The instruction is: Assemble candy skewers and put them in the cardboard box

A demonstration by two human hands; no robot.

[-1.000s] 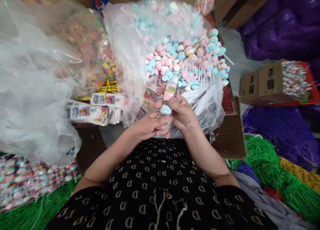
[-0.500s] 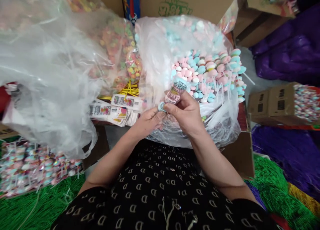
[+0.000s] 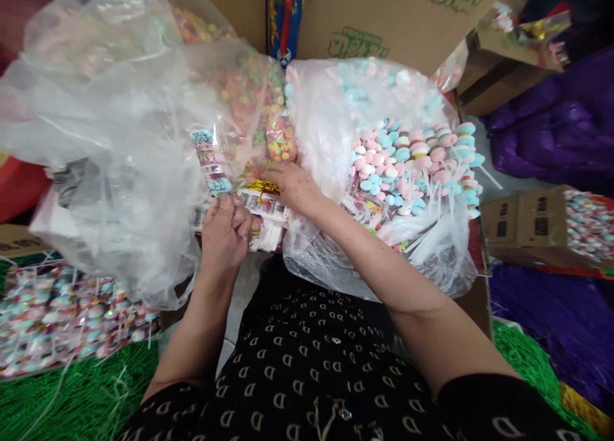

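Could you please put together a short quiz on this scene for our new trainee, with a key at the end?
1. Which hand holds the wrapped candy?
2. True or false: the right hand is at the gold ties.
3. The candy pile beside the white sticks is mostly: (a) purple and black, (b) pink, blue and white, (c) orange and brown?

Key: 1. The left hand. 2. True. 3. (b).

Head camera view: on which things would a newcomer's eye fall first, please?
Probably the pink and blue candies in the translucent bag, right of centre, draw the eye first. Next comes the wrapped candy, rising from the grip of the left hand, left of centre; the right hand is close by the gold strips. Bright green strands lie at lower left.
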